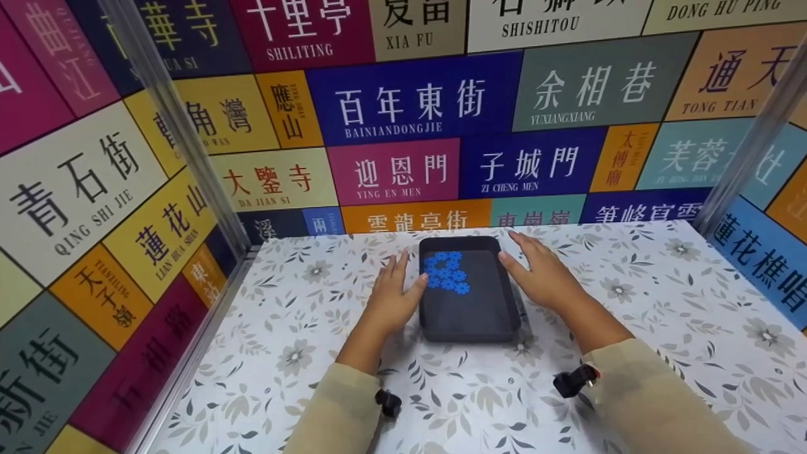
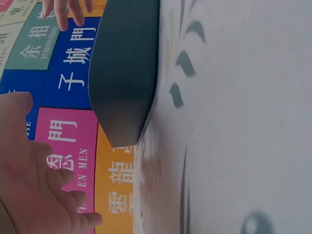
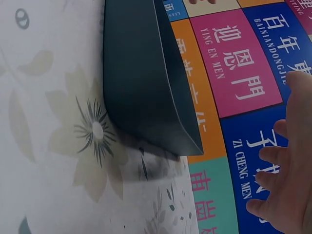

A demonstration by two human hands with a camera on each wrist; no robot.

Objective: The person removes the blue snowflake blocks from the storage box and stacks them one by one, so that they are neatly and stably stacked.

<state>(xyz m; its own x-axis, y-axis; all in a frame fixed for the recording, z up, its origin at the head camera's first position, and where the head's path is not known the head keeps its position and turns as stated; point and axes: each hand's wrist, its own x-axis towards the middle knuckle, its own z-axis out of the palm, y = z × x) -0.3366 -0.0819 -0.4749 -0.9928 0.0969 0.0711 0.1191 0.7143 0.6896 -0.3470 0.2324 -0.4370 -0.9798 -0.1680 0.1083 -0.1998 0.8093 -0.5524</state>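
Note:
A dark grey rectangular tray (image 1: 470,331) with raised walls stands on the table. Blue flower-shaped pieces (image 1: 447,272) lie flat in its far left part. My left hand (image 1: 392,299) is at the tray's left side, fingers spread and thumb near the rim. On the opposite side, my right hand (image 1: 547,277) has its fingers extended beside the far right corner. Both wrist views show a gap between the tray wall (image 2: 124,63) (image 3: 136,73) and the nearest hand, the left palm (image 2: 39,185) and the right palm (image 3: 290,165) facing it with nothing held.
A white cloth (image 1: 290,391) with grey leaves and flowers covers the table. Coloured panels (image 1: 413,98) with place names line the back and sides. Metal posts (image 1: 179,126) rise at the table's far corners. Black wrist devices (image 1: 575,381) sit on both beige sleeves.

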